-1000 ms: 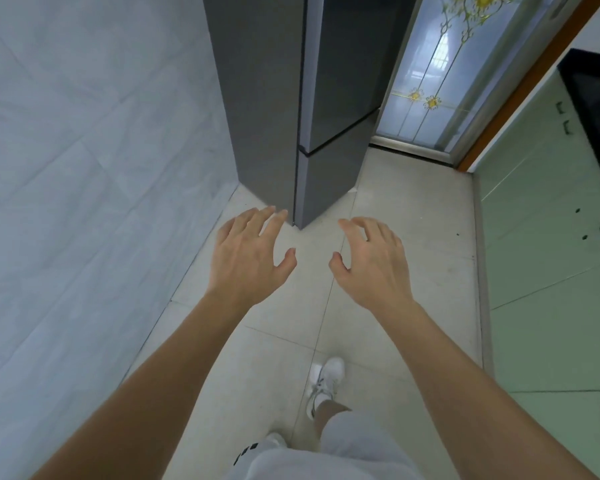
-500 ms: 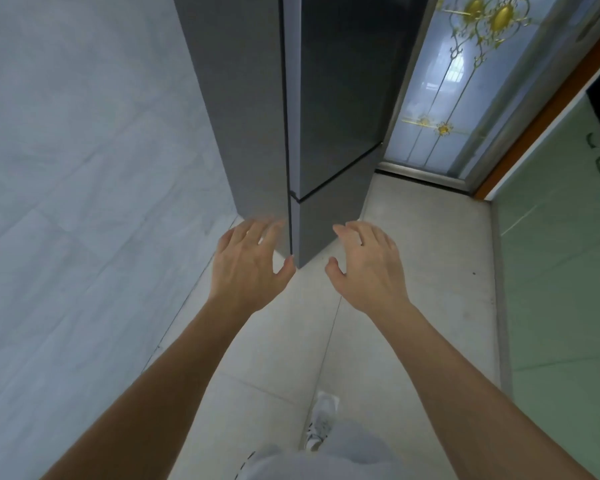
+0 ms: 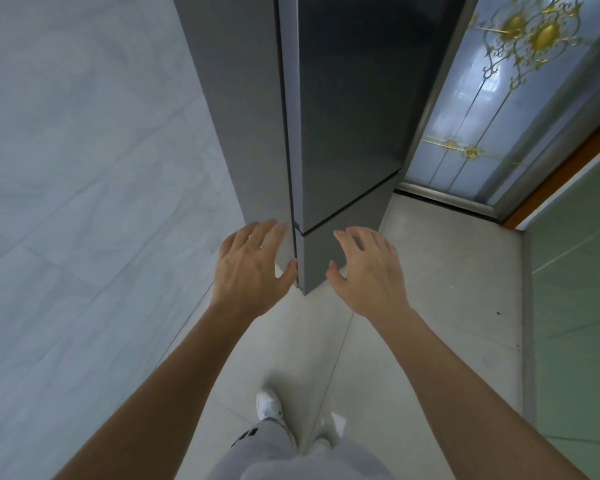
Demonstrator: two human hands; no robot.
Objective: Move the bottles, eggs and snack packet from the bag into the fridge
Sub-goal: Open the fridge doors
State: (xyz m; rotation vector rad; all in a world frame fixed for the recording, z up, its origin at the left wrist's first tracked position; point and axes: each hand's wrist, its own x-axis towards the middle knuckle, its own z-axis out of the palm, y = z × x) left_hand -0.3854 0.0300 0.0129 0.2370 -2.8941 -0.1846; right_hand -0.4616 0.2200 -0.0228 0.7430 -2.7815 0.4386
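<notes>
Nothing here can be read as text, label, brand, number or sign. The only print is a short row of small black blocks on the grey trousers (image 3: 245, 437), too small and blurred to make out as letters.

Grey trousers (image 3: 274, 455), white sneakers (image 3: 268, 405)
</notes>
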